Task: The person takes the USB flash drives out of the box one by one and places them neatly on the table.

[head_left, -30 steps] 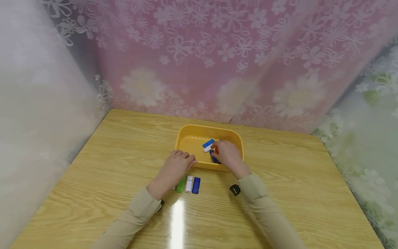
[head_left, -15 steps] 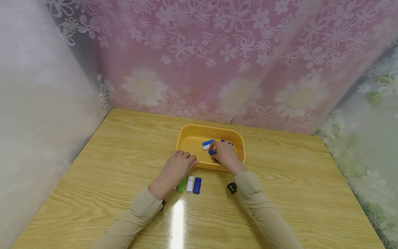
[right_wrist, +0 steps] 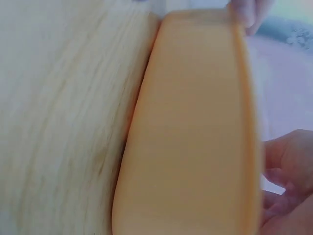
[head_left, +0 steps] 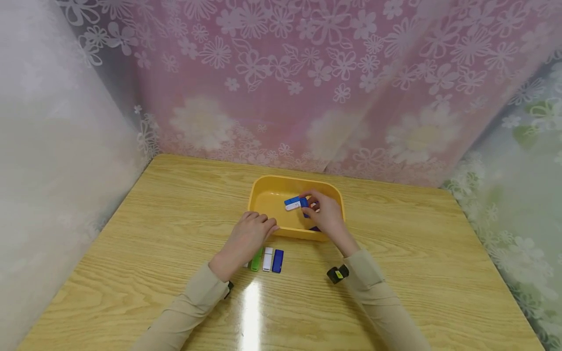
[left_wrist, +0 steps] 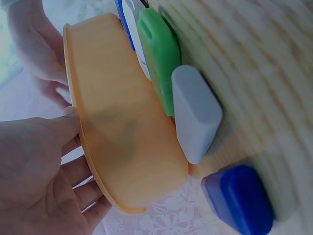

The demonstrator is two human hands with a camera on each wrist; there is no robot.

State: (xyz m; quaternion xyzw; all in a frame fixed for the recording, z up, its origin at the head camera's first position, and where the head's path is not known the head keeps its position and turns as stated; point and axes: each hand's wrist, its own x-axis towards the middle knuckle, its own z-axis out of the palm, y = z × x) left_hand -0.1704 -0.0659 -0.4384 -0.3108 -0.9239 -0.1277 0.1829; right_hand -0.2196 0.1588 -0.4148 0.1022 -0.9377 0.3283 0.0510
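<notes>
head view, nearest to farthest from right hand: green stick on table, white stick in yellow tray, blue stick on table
1. White stick, in yellow tray, left of right hand
2. Blue stick, on table, rightmost in row
3. Green stick, farther left in row

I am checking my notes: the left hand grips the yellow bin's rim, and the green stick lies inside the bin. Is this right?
Not quite: the green stick lies outside the yellow bin, on the table, as the head view shows. The left hand does grip the rim.
</notes>
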